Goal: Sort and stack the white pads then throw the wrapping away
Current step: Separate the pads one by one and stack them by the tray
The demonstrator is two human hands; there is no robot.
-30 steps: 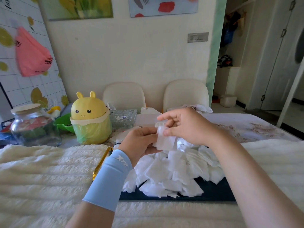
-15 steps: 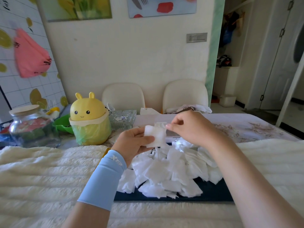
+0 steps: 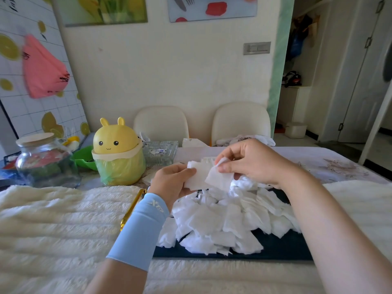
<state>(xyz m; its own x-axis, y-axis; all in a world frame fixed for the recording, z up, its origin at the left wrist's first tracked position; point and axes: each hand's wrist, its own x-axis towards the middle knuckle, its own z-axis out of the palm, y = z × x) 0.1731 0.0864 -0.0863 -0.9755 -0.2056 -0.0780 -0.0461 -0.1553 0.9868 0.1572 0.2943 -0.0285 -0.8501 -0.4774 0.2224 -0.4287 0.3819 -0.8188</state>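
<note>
A loose heap of white pads (image 3: 224, 221) lies on a dark blue mat (image 3: 282, 247) in front of me. Above the heap my left hand (image 3: 171, 181), with a light blue wrist sleeve, grips a small stack of white pads (image 3: 196, 177) between thumb and fingers. Just to its right, my right hand (image 3: 250, 162) pinches another white pad (image 3: 219, 177) by its top corner and holds it against the stack. A clear wrapping is not something I can pick out.
A yellow bunny-shaped bin (image 3: 117, 153) with a green liner stands at the left, with a glass dish (image 3: 160, 151) behind it and a glass jar (image 3: 43, 161) further left. Fluffy cream fabric (image 3: 53, 219) covers the near table. A gold bar (image 3: 132, 206) lies beside my left wrist. Two chairs stand behind.
My right hand drew away from the stack, picked up another pad, and now brings it against the stack in my left hand, which stayed roughly in place.
</note>
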